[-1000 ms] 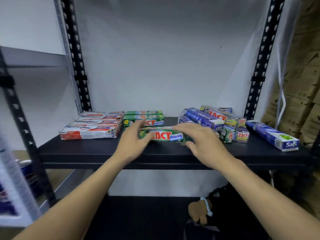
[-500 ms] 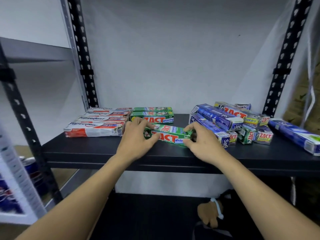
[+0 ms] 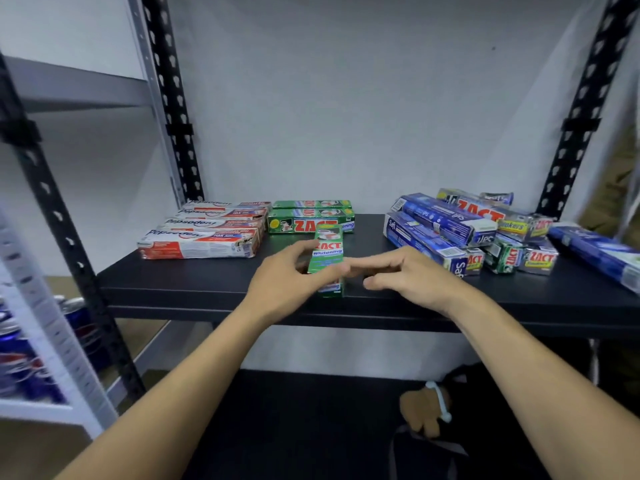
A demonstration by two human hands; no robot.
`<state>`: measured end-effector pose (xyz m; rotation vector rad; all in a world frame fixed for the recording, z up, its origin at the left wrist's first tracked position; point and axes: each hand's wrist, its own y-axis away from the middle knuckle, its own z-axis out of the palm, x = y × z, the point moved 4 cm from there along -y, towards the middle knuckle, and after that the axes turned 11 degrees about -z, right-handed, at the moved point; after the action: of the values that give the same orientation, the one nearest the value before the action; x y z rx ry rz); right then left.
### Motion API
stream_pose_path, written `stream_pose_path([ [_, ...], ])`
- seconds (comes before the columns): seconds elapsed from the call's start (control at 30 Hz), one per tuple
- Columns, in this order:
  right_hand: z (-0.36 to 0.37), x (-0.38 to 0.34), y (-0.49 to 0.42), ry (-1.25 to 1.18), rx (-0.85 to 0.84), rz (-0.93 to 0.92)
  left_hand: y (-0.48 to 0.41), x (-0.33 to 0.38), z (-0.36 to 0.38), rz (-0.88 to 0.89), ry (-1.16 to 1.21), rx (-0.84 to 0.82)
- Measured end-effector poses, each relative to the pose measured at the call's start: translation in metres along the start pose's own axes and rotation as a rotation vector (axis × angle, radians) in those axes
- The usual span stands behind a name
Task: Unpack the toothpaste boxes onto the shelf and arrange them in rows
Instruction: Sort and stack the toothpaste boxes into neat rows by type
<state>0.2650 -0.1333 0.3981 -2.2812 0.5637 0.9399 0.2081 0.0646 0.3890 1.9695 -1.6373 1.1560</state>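
**Green ZACT Whitening box** (image 3: pixel 327 252), centre of the frame: it sits over the black shelf (image 3: pixel 207 296) with its near end by the front edge and its long axis pointing at the back wall. Whether it lies flat or is slightly raised cannot be told. Its far end is close to the row of green ZACT boxes (image 3: pixel 311 221).

**Hands.** The left hand (image 3: pixel 289 284) grips the box's near half, fingers curled over its left side and thumb across the top. The right hand (image 3: pixel 412 277), just right of the box, holds nothing and its fingers are loosely extended. The index tip reaches toward the box's right side, but blur hides whether it touches.

**Step in hand (judged).** The box is being turned to match the green row, which lies crosswise, and seated in front of it. To do this well:
- pivot the box low over the shelf;
- steady its free end with the right hand;
- bring the printed face forward;
- press the long edge flush against the row without knocking the back boxes askew.

**Surroundings.** Left of centre is a squared row of Pepsodent boxes (image 3: pixel 202 237), just beside the green row. Right of centre is an unsorted heap of blue Safi and small ZACT boxes (image 3: pixel 460 233), with one more blue box (image 3: pixel 595 252) at the right edge. Drink cans (image 3: pixel 17 362) stand at lower left on a neighbouring rack.
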Motion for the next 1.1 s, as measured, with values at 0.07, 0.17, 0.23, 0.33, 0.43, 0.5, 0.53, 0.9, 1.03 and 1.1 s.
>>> stream_pose_path([
  [0.07, 0.000, 0.001, -0.001, 0.035, -0.001, -0.009, 0.004, 0.003, 0.000, 0.004, -0.014, -0.035],
  [0.17, -0.002, 0.009, -0.003, 0.116, 0.086, -0.031, 0.004, 0.005, -0.008, 0.002, -0.012, -0.067],
  [0.23, -0.006, 0.014, -0.003, 0.227, 0.196, -0.031, 0.002, 0.005, -0.015, 0.017, -0.056, -0.122],
  [0.33, -0.001, 0.017, -0.003, 0.566, 0.222, -0.058, -0.002, 0.008, -0.030, 0.104, -0.256, -0.199],
  [0.43, 0.009, 0.018, -0.008, 0.666, 0.121, -0.081, -0.010, 0.012, -0.039, 0.157, -0.424, -0.262],
  [0.5, 0.007, 0.020, -0.014, 0.639, 0.080, -0.021, -0.017, 0.011, -0.044, 0.199, -0.488, -0.247],
  [0.53, 0.006, 0.020, -0.017, 0.650, 0.065, -0.004, -0.020, 0.010, -0.045, 0.213, -0.500, -0.221],
  [0.9, 0.014, 0.036, -0.063, 0.674, 0.167, 0.092, -0.065, -0.052, -0.077, 0.151, -0.614, 0.425],
  [1.03, 0.015, 0.046, -0.085, 0.686, 0.182, 0.081, -0.076, -0.066, -0.071, 0.073, -0.655, 0.383],
  [1.1, 0.015, 0.050, -0.095, 0.704, 0.188, 0.070, -0.079, -0.070, -0.071, 0.050, -0.678, 0.347],
])
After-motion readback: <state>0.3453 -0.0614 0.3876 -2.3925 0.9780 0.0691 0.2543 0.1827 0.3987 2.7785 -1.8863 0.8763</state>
